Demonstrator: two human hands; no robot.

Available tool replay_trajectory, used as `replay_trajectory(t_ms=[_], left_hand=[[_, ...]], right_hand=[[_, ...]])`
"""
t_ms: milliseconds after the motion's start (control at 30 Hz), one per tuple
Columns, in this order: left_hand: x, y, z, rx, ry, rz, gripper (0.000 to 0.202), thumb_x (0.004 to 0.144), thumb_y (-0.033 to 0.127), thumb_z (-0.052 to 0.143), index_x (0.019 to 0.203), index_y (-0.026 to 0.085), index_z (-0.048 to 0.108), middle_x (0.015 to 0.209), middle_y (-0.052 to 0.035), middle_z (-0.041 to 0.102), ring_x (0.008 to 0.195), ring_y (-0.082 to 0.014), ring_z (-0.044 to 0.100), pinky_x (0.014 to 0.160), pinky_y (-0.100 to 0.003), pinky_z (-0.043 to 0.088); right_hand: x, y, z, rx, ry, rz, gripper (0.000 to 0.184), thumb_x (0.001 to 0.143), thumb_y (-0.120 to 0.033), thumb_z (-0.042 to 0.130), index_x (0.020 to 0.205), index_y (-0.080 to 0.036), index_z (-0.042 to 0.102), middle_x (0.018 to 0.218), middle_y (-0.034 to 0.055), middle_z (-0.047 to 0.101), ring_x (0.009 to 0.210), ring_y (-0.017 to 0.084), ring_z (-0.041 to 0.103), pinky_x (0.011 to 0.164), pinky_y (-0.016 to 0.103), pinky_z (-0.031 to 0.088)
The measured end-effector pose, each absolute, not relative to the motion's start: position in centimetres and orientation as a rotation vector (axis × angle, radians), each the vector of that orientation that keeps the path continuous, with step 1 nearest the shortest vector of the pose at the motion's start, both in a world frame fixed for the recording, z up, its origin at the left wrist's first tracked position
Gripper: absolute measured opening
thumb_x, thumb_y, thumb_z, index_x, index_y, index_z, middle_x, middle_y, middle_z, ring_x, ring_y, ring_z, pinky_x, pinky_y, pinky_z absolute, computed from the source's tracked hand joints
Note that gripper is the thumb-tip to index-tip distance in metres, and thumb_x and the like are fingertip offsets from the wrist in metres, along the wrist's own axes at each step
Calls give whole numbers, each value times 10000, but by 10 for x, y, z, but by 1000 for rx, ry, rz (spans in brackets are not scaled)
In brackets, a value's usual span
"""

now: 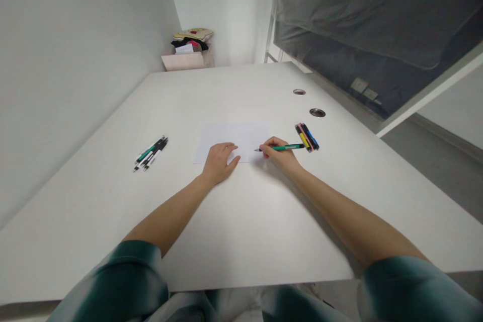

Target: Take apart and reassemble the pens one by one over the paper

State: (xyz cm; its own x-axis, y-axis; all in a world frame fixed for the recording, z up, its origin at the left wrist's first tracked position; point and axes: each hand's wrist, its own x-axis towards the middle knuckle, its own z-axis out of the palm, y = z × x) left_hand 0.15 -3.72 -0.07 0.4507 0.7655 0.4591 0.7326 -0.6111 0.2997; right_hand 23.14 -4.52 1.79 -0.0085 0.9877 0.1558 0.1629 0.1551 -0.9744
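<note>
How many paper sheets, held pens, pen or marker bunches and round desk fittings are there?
Paper sheet: 1
Green pen, held in the right hand: 1
Left bunch and right bunch: 2
Nearer round fitting and farther round fitting: 2
Total: 6

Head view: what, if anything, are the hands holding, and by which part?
The right hand holds the green pen near its tip; the left hand holds nothing and lies over the paper.
</note>
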Motion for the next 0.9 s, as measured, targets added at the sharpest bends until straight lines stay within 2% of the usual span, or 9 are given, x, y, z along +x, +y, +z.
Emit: replay_trajectory(t_ms=[167,300,433,567,733,900], left_hand=[[10,-45,8,2751,1004,967,295,962,369,461,1119,201,645,1130,-84,687,1066,-214,592,1009,-438,393],[10,-45,7,2757,1021,992,260,970,323,446,992,207,678,1028,-66,711,1004,-203,602,978,-427,406],[6,-42,6,2697,1144,1005,211,946,298,481,950,191,663,988,-68,713,981,-208,604,959,-416,421],[5,-43,9,2650,1270,942,196,939,288,477,945,199,652,996,-68,710,1000,-208,606,978,-415,416],[6,-44,11,2639,1292,903,231,951,300,443,956,202,652,1000,-77,707,1003,-218,606,981,-431,414],[6,-45,10,2636,1276,932,250,955,314,435,960,195,654,990,-83,706,999,-221,601,980,-430,410]], right_hand=[[216,-55,20,-1062,-1491,1305,273,670,-445,754,737,-204,643,635,-9,651,612,145,587,649,301,467],[218,-52,15,-956,-1407,1448,348,694,-533,736,783,-200,687,659,18,675,634,156,606,671,307,475],[228,-48,19,-912,-1170,1551,544,741,-722,560,736,-196,698,516,28,599,518,167,552,608,319,463],[236,-48,27,-966,-1072,1593,745,791,-795,314,754,-160,700,581,96,622,579,210,585,644,354,487],[233,-48,27,-1048,-1103,1524,722,824,-758,280,809,-164,691,612,88,611,615,211,585,700,355,501],[231,-48,26,-1042,-1078,1493,684,830,-740,321,778,-166,690,578,79,592,598,208,576,689,356,500]])
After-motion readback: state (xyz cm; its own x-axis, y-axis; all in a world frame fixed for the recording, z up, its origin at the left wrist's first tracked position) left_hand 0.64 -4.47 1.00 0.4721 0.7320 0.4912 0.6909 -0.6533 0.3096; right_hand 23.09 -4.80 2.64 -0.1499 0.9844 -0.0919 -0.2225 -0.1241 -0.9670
